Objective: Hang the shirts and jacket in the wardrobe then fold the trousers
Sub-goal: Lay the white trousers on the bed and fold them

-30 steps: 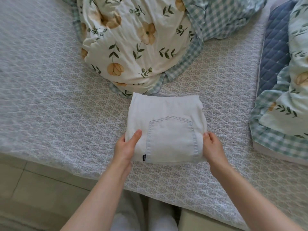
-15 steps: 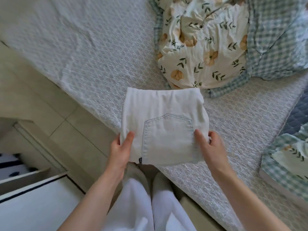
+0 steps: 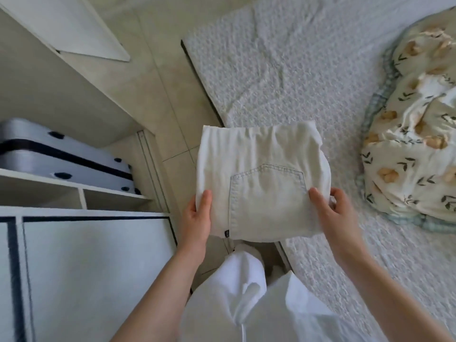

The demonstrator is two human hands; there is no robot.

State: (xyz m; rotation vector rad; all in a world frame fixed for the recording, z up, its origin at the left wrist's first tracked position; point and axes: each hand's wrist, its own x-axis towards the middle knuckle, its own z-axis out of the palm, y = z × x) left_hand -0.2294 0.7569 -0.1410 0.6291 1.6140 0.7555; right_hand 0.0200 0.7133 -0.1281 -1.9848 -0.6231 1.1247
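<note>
One folded trousers (image 3: 261,178) — two hands (image 3: 197,218)

wardrobe (image 3: 86,267) left, bed (image 3: 283,70) right, floor (image 3: 153,99) between

Folded trousers (image 3: 261,183) held flat, pocket side up, over bed (image 3: 296,70) edge & floor (image 3: 158,99). L hand (image 3: 197,218) grips near-left corner, thumb on top. R hand (image 3: 338,215) grips near-right corner, thumb by pocket edge, fingers curled round the side. Small dark tag at near edge, just beside L hand. Floral quilt (image 3: 414,144) bunched on bed, far right. Suitcase (image 3: 61,156) in wardrobe (image 3: 74,186), left.
</note>
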